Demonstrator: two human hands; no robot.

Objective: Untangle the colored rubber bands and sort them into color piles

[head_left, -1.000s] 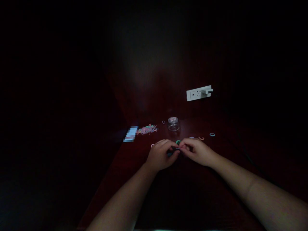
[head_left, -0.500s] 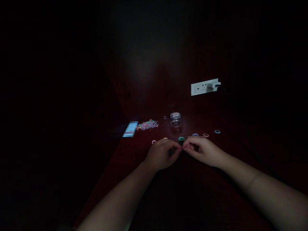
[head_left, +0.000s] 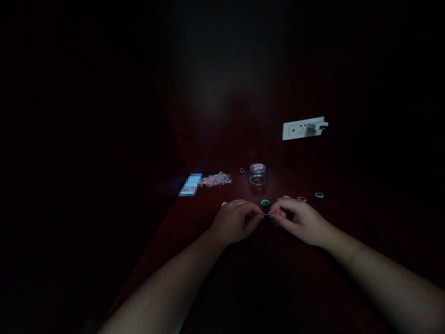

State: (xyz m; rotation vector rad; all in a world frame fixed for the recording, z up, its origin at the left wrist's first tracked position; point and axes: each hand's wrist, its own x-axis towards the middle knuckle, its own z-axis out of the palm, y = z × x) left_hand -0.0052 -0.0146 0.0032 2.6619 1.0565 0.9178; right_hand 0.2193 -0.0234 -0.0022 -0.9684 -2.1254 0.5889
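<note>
Between my two hands a small light-coloured band is stretched. My left hand pinches its left end between thumb and forefinger, and my right hand pinches the other end. Just behind the fingertips lie green bands. A purple band and an orange band show partly behind my right hand, with a blue band farther right. A pink band peeks out behind my left hand.
A clear lidded jar stands behind the hands. To its left are a small purple ring, a heap of coloured bands and a lit phone. A wall socket holds a plug. The room is dark.
My right hand has moved slightly right, away from my left, and the band between them now shows as a short line. The view has shifted a little.
</note>
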